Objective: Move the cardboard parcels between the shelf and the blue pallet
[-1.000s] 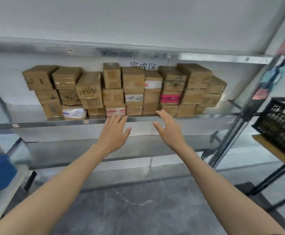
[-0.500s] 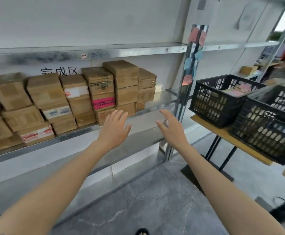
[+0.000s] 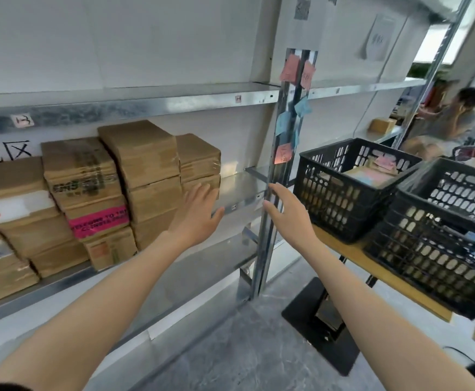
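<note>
Evidently both hands are empty: the left hand (image 3: 195, 214) is spread flat with its fingers (image 3: 199, 191) apart just in front of the right end of the parcels (image 3: 143, 176), and the right hand (image 3: 285, 213) is open too, thumb out, near the metal upright (image 3: 271, 210) of the rack. Neither holds anything.

The parcels are stacked three or so high on the middle shelf (image 3: 242, 190), packed side by side, with bare shelf to the right of the last stack. None is on a pallet; no blue pallet shows in this view.

They look like taped cardboard boxes, stiff at the corners and likely to give a little on the broad faces. The tape may be slick, so a hold on two opposite sides, or one palm under the bottom edge, seems safest. Weight cannot be told; taking from the top of the end stack (image 3: 199, 153) should keep the rest from toppling.

To the right a wooden surface (image 3: 383, 266) carries two black crates (image 3: 352, 187) with items inside. Coloured notes (image 3: 297, 69) are stuck on the upright. The floor (image 3: 244, 348) is grey stone. Another person (image 3: 456, 119) sits far off, blurred.
</note>
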